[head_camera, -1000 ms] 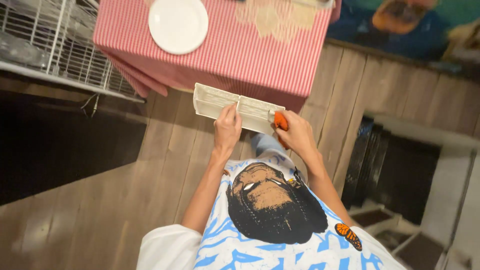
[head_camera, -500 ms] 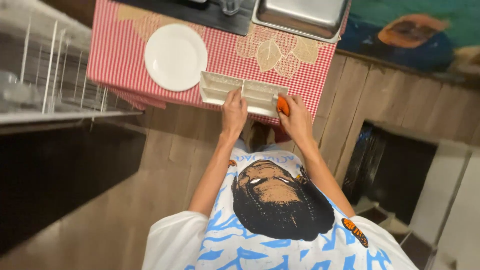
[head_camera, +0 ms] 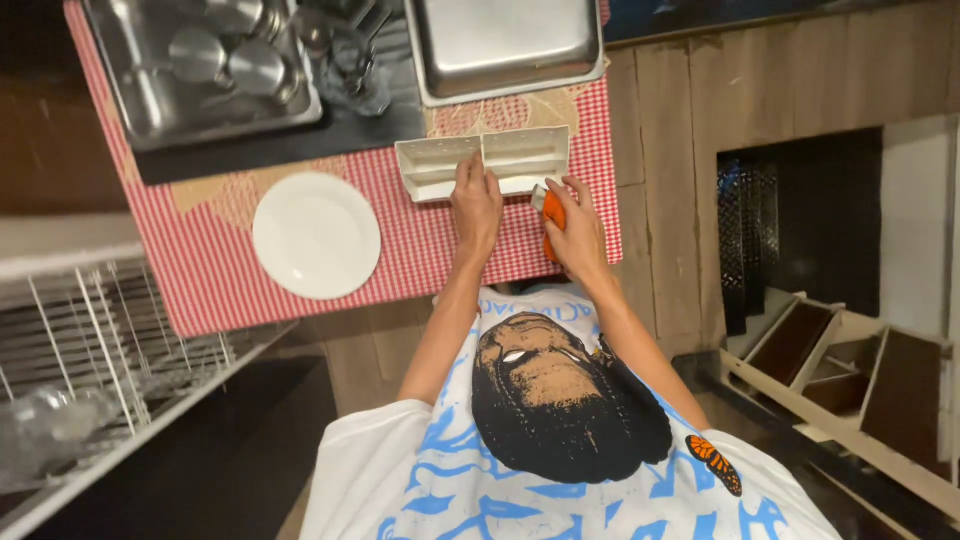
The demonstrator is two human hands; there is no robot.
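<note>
Head view, work surface: I stand at a table covered by a red-and-white checked cloth (head_camera: 440, 250), seen from above.
Head view, left hand: My left hand (head_camera: 477, 205) lies palm down, fingers curled over the near edge of the white divided tray (head_camera: 485, 160). It grips the tray at its middle, by the divider.
Head view, right hand: My right hand (head_camera: 575, 235) is closed around an orange sponge (head_camera: 553, 215). The sponge shows between thumb and fingers, just beside the tray's near right corner. I cannot tell whether the sponge touches the tray.
Head view, tray position: The tray rests on the cloth near the table's right end. It is rectangular, with two compartments side by side. Its far edge lies just beside a large steel pan (head_camera: 505, 45).
Head view, steel pan: The pan is shallow, with rounded corners, and sits at the far side of the table.
Head view, plate: A round white plate (head_camera: 316, 235) sits on the cloth to the left of my left arm, well apart from the tray.
Head view, second steel tray: A steel tray (head_camera: 205, 70) at the far left holds several steel cups.
Head view, surroundings: A white wire rack (head_camera: 110, 340) stands at the lower left, beside the table. The floor is wooden planks (head_camera: 665, 200).
</note>
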